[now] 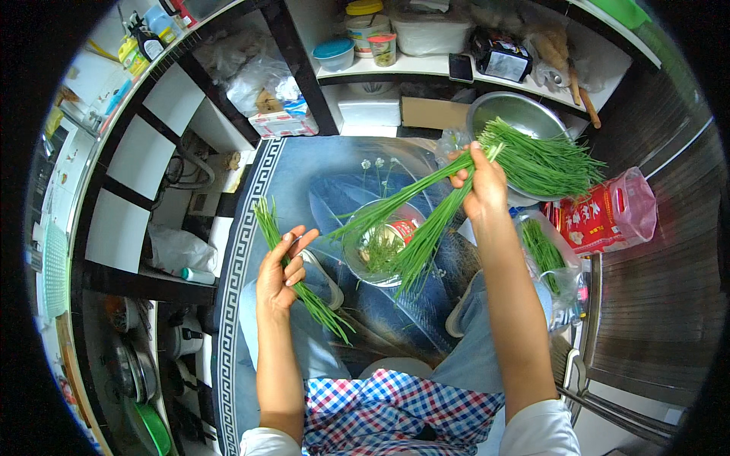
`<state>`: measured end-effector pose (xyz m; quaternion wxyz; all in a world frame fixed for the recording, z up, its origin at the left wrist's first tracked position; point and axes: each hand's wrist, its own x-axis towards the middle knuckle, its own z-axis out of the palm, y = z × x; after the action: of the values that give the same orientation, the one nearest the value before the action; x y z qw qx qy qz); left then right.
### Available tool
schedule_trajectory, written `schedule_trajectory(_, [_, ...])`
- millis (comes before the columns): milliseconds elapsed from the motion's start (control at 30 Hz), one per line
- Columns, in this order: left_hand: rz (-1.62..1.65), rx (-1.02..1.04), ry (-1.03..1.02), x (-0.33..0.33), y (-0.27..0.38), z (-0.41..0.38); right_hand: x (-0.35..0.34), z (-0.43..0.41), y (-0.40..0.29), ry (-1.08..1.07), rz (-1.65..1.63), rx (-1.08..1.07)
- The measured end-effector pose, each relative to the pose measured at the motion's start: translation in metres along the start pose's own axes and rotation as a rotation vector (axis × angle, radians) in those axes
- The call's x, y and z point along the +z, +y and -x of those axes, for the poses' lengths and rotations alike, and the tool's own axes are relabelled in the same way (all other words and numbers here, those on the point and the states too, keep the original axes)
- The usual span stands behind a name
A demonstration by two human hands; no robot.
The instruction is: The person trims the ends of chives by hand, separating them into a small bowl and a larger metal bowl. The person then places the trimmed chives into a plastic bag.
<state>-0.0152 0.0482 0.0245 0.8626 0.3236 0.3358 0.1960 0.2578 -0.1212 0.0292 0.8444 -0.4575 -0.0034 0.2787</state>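
My left hand (282,271) holds a small bunch of green chives (319,308), its stalks slanting across the palm between the fingers. At the right, my right hand (482,179) grips a larger bunch of chives (436,231) by its pale ends, the leaves hanging down leftward in two parts. Below those leaves stands a round waste bin (351,262) with green trimmings and a red-labelled wrapper inside. Just beyond my right hand, a big pile of chives (542,162) lies over a stainless steel bowl (507,105).
A plastic bag of chives (542,248) lies right of my right forearm, near a red and pink bag (604,216). Shelves with tubs and a phone (461,68) run along the far side. Open cabinets line the left. A patterned blue mat (296,165) covers the floor.
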Motion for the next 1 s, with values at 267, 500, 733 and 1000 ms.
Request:
schedule_trajectory(267, [0.053, -0.027, 0.051, -0.012, -0.001, -0.003, -0.024, -0.019, -0.023, 0.157, -0.201, 0.037])
schedule_trajectory(500, [0.066, -0.029, 0.051, -0.012, -0.002, -0.006, -0.038, -0.028, -0.038, 0.178, -0.414, 0.028])
schedule_trajectory(733, [0.073, -0.061, 0.087, -0.011, -0.002, -0.005, -0.048, -0.033, -0.052, 0.182, -0.754, 0.053])
schedule_trajectory(1000, [0.054, -0.055, 0.051, -0.013, -0.006, -0.005, -0.065, -0.036, -0.062, 0.149, -0.982, 0.077])
